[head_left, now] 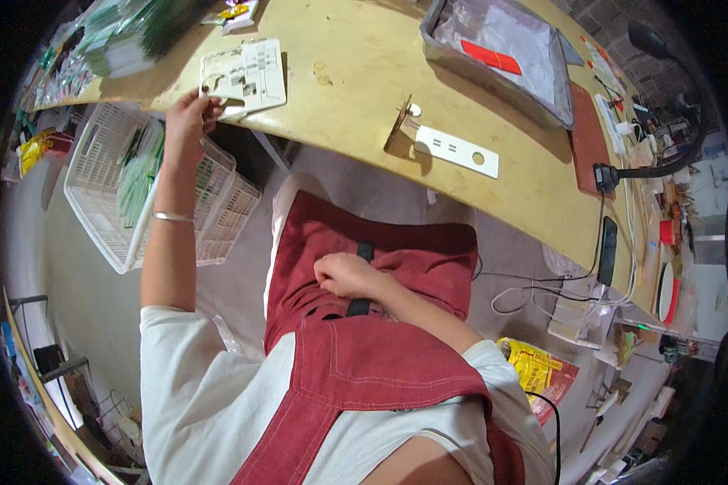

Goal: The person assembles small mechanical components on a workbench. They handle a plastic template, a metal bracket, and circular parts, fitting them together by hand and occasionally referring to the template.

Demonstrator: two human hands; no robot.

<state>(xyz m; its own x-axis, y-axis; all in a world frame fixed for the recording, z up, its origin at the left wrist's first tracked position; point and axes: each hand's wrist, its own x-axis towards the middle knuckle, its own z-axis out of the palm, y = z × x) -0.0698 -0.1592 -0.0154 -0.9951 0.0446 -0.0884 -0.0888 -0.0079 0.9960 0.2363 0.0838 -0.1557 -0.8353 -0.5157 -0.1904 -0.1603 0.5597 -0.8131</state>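
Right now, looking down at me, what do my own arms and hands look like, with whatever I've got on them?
Your left hand and right hand show no gloves. A slim, pale, silvery bangle circles the left wrist; none shows on the right. Loose white short sleeves cover both upper arms, leaving the forearms bare.

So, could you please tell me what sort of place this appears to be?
Probably a small workshop: a long yellow worktable carries a grey tray, a white crate of thin green items sits below table level, and a black gooseneck arm stands towards the table's right side.
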